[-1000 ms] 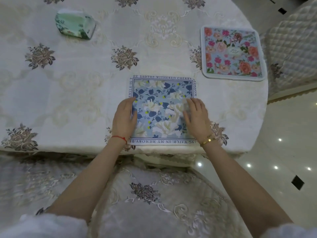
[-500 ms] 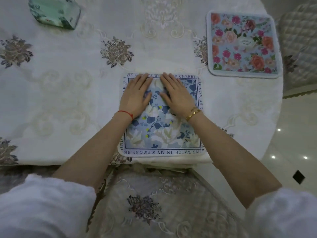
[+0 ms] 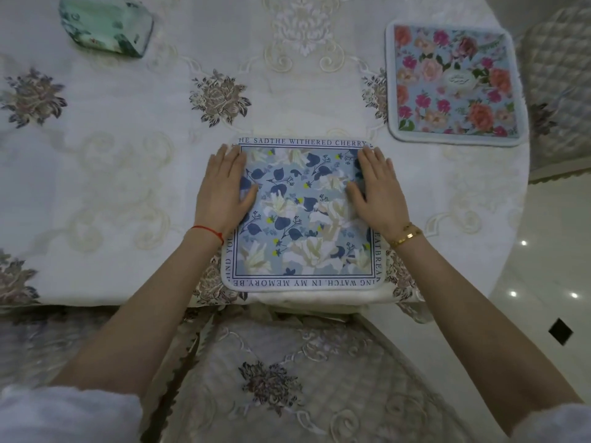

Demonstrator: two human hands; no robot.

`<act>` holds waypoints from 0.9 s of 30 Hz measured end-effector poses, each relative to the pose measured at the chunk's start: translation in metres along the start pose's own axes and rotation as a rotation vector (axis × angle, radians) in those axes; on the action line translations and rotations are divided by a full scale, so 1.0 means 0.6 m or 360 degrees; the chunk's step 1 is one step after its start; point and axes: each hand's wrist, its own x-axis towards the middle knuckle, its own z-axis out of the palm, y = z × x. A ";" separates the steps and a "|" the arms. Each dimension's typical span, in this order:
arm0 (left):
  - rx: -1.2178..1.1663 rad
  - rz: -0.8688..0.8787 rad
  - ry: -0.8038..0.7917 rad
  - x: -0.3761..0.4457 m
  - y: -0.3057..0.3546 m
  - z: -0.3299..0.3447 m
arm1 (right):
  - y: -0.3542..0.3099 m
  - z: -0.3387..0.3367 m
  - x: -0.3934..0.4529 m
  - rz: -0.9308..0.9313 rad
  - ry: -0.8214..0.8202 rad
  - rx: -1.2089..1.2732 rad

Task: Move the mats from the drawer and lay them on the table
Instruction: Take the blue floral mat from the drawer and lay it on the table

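Hands have slid apart from the middle: left hand [image 3: 224,187] and right hand [image 3: 377,190] now press flat, fingers straight, on the side edges of the blue-and-white flowered square cloth mat [image 3: 303,215] at the table's [image 3: 128,174] 6 o'clock edge. Smoothing seems nearly finished; the pink rose-patterned mat [image 3: 452,83] already lies at 2 o'clock.

Blue-floral mat [image 3: 303,215] flat at table edge; rose-print mat [image 3: 454,83] far right.

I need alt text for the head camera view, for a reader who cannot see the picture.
Two open hands, left hand and right hand, press flat on the side edges of a blue floral mat at the near edge of a table with an embroidered white tablecloth. A pink rose mat lies far right, a green tissue pack far left.
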 end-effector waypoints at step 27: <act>-0.0041 0.0029 -0.0156 -0.098 0.064 0.011 | -0.083 0.015 -0.072 -0.0160 -0.0123 0.0159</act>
